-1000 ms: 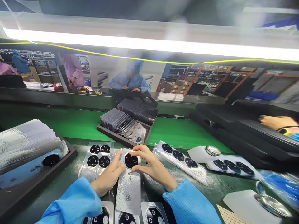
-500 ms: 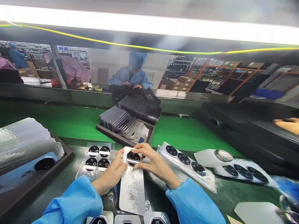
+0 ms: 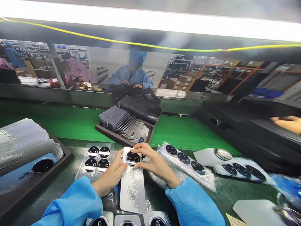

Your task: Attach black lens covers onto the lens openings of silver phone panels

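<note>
My left hand [image 3: 110, 177] grips the left edge of a silver, film-covered phone back cover [image 3: 133, 191], which is held lengthwise in front of me. At the cover's top end sits a black camera lens plate [image 3: 133, 156] with small round holes. My right hand [image 3: 158, 165] is closed around the top right corner, its index finger and thumb at the plate's edges. Whether the fingertips pinch the plate or only the cover cannot be made out. Left of my hands lies a clear sheet of black lens plates [image 3: 103, 164]. More covers with dark camera openings [image 3: 100, 221] lie along the bottom edge.
A dark tray of stacked panels [image 3: 124, 135] stands ahead on the green mat [image 3: 178, 133]. Another tray [image 3: 67, 153] with covers is at left. Bagged lens plates [image 3: 188, 163] and a metal-capped bottle [image 3: 222, 153] lie right. A person [image 3: 131, 72] sits beyond; another person's hand [image 3: 288, 123] shows at right.
Both hands stay on the phone back cover, with only slight finger movement at the camera lens plate. The whole view has shifted a little.
</note>
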A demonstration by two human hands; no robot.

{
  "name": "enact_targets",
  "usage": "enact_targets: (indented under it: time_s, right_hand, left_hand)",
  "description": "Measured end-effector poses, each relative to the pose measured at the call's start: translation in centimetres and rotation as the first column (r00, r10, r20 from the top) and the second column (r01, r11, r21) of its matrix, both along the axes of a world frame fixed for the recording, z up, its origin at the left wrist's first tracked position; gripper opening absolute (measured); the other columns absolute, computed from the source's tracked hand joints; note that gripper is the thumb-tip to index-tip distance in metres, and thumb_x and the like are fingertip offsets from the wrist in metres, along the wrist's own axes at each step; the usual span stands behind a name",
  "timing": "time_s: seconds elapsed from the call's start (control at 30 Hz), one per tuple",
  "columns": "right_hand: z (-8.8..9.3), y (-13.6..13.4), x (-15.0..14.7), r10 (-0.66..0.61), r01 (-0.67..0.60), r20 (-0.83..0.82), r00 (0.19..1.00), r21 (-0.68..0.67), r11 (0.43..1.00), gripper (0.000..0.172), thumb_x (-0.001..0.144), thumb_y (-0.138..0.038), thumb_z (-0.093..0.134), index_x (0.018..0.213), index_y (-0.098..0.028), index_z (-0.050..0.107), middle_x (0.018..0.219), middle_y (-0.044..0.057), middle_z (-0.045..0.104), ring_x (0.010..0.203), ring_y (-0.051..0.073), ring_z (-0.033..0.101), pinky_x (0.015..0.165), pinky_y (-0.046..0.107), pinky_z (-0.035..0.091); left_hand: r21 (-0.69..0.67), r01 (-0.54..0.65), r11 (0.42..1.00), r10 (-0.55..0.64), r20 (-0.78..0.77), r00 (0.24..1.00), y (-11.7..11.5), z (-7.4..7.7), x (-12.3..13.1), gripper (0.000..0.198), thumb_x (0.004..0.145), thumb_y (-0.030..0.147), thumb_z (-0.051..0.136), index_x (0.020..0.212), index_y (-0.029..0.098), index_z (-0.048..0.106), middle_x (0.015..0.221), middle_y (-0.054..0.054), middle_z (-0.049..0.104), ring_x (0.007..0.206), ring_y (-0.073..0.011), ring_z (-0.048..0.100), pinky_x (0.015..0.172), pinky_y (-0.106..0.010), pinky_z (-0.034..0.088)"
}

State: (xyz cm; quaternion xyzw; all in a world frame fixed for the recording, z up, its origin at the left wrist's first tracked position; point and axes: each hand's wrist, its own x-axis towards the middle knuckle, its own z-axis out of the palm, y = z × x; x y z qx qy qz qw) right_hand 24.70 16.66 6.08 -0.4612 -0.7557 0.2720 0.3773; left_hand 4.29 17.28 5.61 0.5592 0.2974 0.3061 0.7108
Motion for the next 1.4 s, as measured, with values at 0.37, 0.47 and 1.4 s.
enact_targets:
  time_s: [0.37, 0.47, 1.4]
  right_hand:
    - [-0.3, 0.2, 0.0, -0.003, 0.003, -0.002, 1.0, -0.031, 1.0, 0.039, 0.076, -0.044, 0.077, 0.11, -0.028, 0.068, 0.114, 0.006, 0.059, 0.108, 0.024, 0.054, 0.091, 0.039, 0.047]
    - [-0.3, 0.2, 0.0, -0.001, 0.001, -0.001, 1.0, -0.012, 1.0, 0.039, 0.076, -0.043, 0.077, 0.11, -0.027, 0.068, 0.113, 0.006, 0.059, 0.109, 0.023, 0.054, 0.092, 0.038, 0.047]
    - [-0.3, 0.3, 0.0, 0.005, -0.006, -0.012, 1.0, -0.05, 0.999, 0.04, 0.076, -0.048, 0.075, 0.11, -0.028, 0.068, 0.115, 0.006, 0.06, 0.109, 0.024, 0.053, 0.092, 0.039, 0.045]
  left_hand:
    - [-0.021, -0.012, 1.0, 0.012, 0.006, 1.0, -0.1, -0.1, 0.0, 0.055, 0.092, 0.03, 0.049, 0.143, 0.023, 0.03, 0.132, -0.008, 0.056, 0.117, -0.0239, 0.054, 0.1, -0.038, 0.038]
    - [-0.032, -0.006, 0.999, 0.007, 0.014, 1.0, -0.2, 0.1, 0.0, 0.054, 0.092, 0.03, 0.049, 0.142, 0.023, 0.031, 0.128, -0.007, 0.059, 0.113, -0.0229, 0.056, 0.098, -0.037, 0.038]
    - [-0.101, -0.028, 0.994, 0.039, 0.106, 0.994, 0.2, -1.2, 0.5, 0.059, 0.087, 0.027, 0.054, 0.141, 0.024, 0.03, 0.118, -0.006, 0.066, 0.1, -0.0225, 0.062, 0.089, -0.035, 0.041]
